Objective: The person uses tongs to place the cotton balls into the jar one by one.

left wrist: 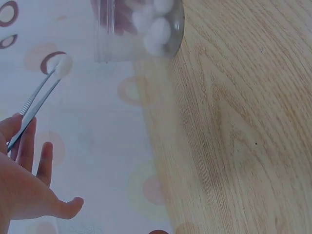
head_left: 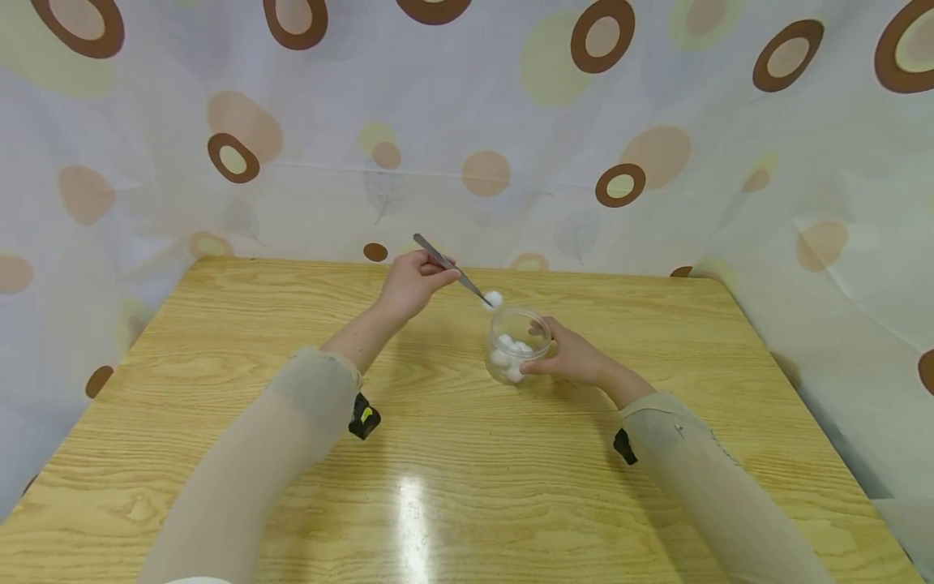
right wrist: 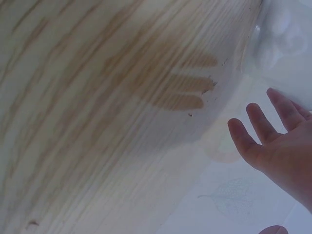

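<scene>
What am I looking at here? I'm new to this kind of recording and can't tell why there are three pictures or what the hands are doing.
No machine here: a person works with bare hands and wears three cameras. The wide picture comes from the head, the other two from the wrists. The left hand pinches metal tweezers, whose tips grip a white cotton ball just above a clear jar. The right hand holds that jar, which stands on the wooden table with more cotton balls inside. The left wrist view shows the tweezers and jar close up; the right wrist view shows mostly table and fingers.
</scene>
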{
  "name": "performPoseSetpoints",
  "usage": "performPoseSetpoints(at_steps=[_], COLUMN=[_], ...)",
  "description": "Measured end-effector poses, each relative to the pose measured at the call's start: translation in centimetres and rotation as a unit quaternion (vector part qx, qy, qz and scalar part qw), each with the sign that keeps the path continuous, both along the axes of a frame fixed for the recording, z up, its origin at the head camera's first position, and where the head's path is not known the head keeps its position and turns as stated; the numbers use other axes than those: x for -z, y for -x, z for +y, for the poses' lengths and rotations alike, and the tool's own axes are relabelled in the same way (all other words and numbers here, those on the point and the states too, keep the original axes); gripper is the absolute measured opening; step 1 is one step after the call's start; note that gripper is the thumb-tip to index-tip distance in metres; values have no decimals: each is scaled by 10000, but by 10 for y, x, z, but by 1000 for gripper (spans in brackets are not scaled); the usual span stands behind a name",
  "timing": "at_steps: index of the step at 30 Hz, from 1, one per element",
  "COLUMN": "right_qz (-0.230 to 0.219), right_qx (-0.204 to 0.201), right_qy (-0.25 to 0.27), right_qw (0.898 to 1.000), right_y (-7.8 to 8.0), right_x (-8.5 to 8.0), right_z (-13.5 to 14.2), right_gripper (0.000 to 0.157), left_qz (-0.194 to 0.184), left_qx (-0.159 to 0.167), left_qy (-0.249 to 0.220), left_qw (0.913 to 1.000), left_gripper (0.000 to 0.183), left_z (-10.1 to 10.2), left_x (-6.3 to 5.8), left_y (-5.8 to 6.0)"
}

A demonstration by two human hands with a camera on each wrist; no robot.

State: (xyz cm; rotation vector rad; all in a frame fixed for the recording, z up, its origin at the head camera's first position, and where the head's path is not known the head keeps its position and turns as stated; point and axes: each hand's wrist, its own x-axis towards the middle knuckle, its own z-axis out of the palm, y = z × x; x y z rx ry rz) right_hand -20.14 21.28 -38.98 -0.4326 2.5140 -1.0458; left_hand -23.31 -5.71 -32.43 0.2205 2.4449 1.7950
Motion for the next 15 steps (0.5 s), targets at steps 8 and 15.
performPoseSetpoints(at_steps=[8, 15], right_qz=[65, 35], right_qx=[-26, -42], right_qy=[-17, 44], right_qw=[10000, 10000], right_y=[5, 6], right_x=[3, 3], right_z=[-7, -19], right_gripper=[91, 91], left_qz=[-66, -29], left_qx=[18, 84], left_qy=[-37, 0], left_qw=[10000, 10000], left_gripper=[31, 30], left_z=[2, 4], left_x=[0, 0], left_y=[2, 0])
